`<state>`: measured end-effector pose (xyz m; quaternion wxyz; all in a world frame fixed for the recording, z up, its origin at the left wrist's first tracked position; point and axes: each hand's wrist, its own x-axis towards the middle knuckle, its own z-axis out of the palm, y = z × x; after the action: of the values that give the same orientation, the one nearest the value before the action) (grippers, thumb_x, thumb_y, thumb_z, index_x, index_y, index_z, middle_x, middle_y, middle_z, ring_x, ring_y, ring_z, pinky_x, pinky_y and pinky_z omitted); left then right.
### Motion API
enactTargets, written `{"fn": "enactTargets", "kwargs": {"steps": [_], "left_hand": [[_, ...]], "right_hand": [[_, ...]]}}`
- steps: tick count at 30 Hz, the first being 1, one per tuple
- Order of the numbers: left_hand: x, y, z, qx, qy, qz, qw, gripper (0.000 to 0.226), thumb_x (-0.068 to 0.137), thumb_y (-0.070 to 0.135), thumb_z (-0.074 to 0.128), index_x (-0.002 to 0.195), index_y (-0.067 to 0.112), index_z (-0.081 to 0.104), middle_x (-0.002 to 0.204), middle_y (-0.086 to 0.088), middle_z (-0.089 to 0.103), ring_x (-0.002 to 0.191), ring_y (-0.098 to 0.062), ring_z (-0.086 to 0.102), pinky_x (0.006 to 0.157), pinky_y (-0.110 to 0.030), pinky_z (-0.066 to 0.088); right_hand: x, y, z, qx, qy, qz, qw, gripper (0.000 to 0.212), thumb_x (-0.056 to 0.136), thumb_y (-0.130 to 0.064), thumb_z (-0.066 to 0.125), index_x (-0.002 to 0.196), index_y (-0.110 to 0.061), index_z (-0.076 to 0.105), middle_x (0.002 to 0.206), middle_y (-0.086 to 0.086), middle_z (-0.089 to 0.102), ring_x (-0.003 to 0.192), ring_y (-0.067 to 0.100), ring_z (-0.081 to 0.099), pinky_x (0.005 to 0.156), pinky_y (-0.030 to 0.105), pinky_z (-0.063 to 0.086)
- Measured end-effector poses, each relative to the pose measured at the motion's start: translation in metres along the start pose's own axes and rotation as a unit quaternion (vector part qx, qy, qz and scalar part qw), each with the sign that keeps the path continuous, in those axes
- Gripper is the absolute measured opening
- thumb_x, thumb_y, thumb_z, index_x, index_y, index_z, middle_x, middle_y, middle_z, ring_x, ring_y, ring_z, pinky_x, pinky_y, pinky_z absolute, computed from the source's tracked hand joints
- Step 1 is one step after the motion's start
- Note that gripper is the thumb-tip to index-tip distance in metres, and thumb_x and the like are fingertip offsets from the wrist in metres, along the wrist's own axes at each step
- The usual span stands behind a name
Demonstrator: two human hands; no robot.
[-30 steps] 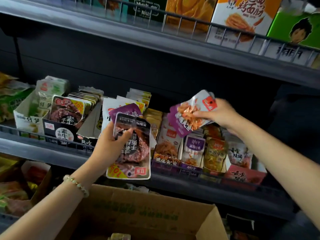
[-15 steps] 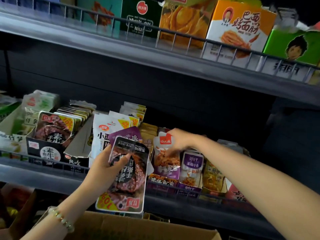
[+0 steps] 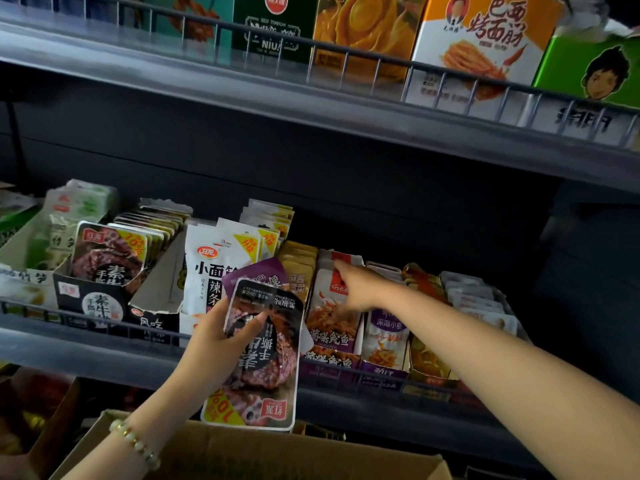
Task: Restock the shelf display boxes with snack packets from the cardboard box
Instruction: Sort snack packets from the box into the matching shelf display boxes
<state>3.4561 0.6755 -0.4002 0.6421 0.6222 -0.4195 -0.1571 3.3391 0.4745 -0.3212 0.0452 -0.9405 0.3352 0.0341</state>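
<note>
a wire rail is running along the shelf front, with the upper shelf overhanging the rows. white noodle packets are standing just behind the left hand, which is gripping an upside-down dark packet and a purple packet behind it, above the cardboard box. the right hand is pressing extended fingers onto the squid packets in their purple display box, clasping nothing.

I read "NIU" on the dark green box on the upper shelf, "烤面筋" on the orange box, "辣条" on the white packet, "素牛" on the black display box, and an upside-down "10%" on the dark packet I hold.
</note>
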Motion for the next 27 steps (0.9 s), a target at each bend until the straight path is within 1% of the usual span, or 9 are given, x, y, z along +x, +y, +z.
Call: {"fn": "enactTargets", "kwargs": {"steps": [2, 5, 8, 13, 15, 17, 19, 24, 27], "left_hand": [[0.0, -0.001, 0.0, -0.005, -0.001, -0.007, 1.0, 0.024, 0.091, 0.019, 0.061, 0.113, 0.028, 0.061, 0.1, 0.013, 0.072, 0.093, 0.002, 0.066, 0.071, -0.016, 0.055], [-0.001, -0.002, 0.002, -0.01, -0.001, -0.016, 1.0, 0.022, 0.091, 0.018, 0.061, 0.112, 0.026, 0.061, 0.098, 0.011, 0.073, 0.089, 0.001, 0.067, 0.064, -0.013, 0.053], [-0.002, -0.002, 0.002, -0.011, -0.001, -0.023, 1.0, 0.022, 0.091, 0.019, 0.061, 0.112, 0.026, 0.061, 0.096, 0.011, 0.073, 0.087, 0.001, 0.068, 0.062, -0.012, 0.052], [-0.003, -0.002, 0.001, -0.017, 0.0, -0.032, 0.999, 0.023, 0.091, 0.021, 0.062, 0.114, 0.025, 0.061, 0.097, 0.009, 0.073, 0.087, -0.001, 0.069, 0.062, -0.015, 0.054], [-0.004, -0.001, 0.001, -0.021, 0.004, -0.034, 0.999, 0.022, 0.091, 0.02, 0.061, 0.113, 0.024, 0.062, 0.097, 0.007, 0.073, 0.086, -0.001, 0.069, 0.062, -0.015, 0.053], [-0.005, 0.0, 0.002, -0.023, 0.007, -0.035, 0.999, 0.02, 0.091, 0.018, 0.061, 0.11, 0.023, 0.062, 0.096, 0.005, 0.072, 0.082, 0.001, 0.068, 0.059, -0.011, 0.051], [-0.006, 0.002, 0.003, -0.016, 0.013, -0.034, 0.999, 0.018, 0.091, 0.017, 0.062, 0.108, 0.022, 0.062, 0.095, 0.005, 0.072, 0.082, 0.001, 0.068, 0.058, -0.009, 0.049], [-0.01, 0.006, 0.004, -0.005, 0.009, -0.028, 1.0, 0.019, 0.091, 0.018, 0.062, 0.108, 0.025, 0.062, 0.098, 0.01, 0.071, 0.084, 0.007, 0.065, 0.061, -0.005, 0.047], [-0.013, 0.009, 0.004, 0.015, 0.008, -0.01, 1.0, 0.015, 0.089, 0.022, 0.064, 0.101, 0.032, 0.064, 0.093, 0.015, 0.072, 0.086, 0.006, 0.065, 0.066, -0.008, 0.048]], "right_hand": [[0.001, 0.0, 0.0, -0.006, -0.002, 0.009, 1.0, 0.108, 0.074, -0.031, 0.08, 0.152, -0.008, 0.009, 0.157, 0.01, 0.023, 0.14, 0.026, 0.031, 0.112, 0.031, 0.03], [0.004, 0.003, 0.005, -0.014, 0.004, 0.01, 1.0, 0.103, 0.071, -0.035, 0.082, 0.15, -0.008, 0.021, 0.152, 0.011, 0.033, 0.135, 0.027, 0.038, 0.109, 0.034, 0.036], [0.0, 0.004, 0.008, 0.001, 0.017, -0.009, 1.0, 0.103, 0.072, -0.033, 0.082, 0.151, -0.01, 0.02, 0.154, 0.009, 0.031, 0.138, 0.026, 0.035, 0.111, 0.033, 0.034], [-0.006, 0.005, 0.001, -0.018, 0.156, -0.026, 0.987, 0.081, 0.078, -0.022, 0.078, 0.144, -0.021, 0.032, 0.135, 0.009, 0.052, 0.118, 0.027, 0.054, 0.094, 0.039, 0.049], [-0.006, 0.005, 0.003, -0.058, 0.132, -0.033, 0.989, 0.086, 0.077, -0.028, 0.078, 0.146, -0.02, 0.027, 0.139, 0.01, 0.048, 0.123, 0.029, 0.05, 0.1, 0.04, 0.046], [-0.006, 0.004, 0.009, -0.084, 0.083, -0.037, 0.992, 0.099, 0.077, -0.036, 0.077, 0.151, -0.016, 0.016, 0.154, 0.01, 0.03, 0.139, 0.028, 0.032, 0.112, 0.039, 0.029], [-0.005, 0.003, 0.011, -0.071, 0.089, -0.034, 0.993, 0.102, 0.077, -0.037, 0.076, 0.152, -0.015, 0.011, 0.158, 0.008, 0.019, 0.144, 0.026, 0.021, 0.116, 0.038, 0.019], [0.0, 0.009, 0.013, -0.038, 0.183, -0.052, 0.981, 0.083, 0.077, -0.033, 0.077, 0.145, -0.017, 0.032, 0.142, 0.003, 0.039, 0.129, 0.025, 0.041, 0.105, 0.037, 0.037], [-0.001, 0.012, 0.02, -0.057, 0.188, -0.065, 0.978, 0.076, 0.082, -0.036, 0.072, 0.145, -0.016, 0.034, 0.14, 0.003, 0.038, 0.129, 0.024, 0.039, 0.105, 0.036, 0.035]]}}
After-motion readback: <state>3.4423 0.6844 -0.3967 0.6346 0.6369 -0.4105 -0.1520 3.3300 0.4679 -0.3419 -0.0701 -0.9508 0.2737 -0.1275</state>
